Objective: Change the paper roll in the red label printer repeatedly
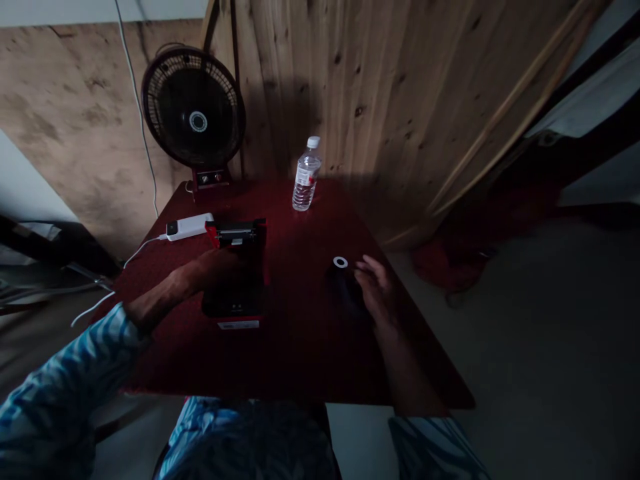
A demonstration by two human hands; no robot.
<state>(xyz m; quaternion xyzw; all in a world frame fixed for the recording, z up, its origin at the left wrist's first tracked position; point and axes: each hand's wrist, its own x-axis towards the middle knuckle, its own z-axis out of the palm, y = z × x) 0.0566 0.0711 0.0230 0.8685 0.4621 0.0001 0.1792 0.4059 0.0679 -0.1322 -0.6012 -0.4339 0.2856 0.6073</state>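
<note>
On the dark red table sits a red-and-black box-shaped device [234, 303] that looks like a small printer, its hinged top raised at the back. My left hand [220, 267] reaches into or over its middle, and deep shadow hides the fingers. Right of the device stands a dark rounded object [345, 293] with a white ring [341, 263] at its top end, possibly a roll; its kind is unclear in the dim light. Beside it, my right hand [375, 283] has its fingers apart and partly extended. Whether the fingertips touch it is hard to tell.
A water bottle [305, 177] stands upright near the table's [300, 360] back edge. At the back left is a fan [195, 117]. A white box-shaped device [189, 227] with a cable lies left of the printer-like device. A wooden wall [350, 87] rises behind.
</note>
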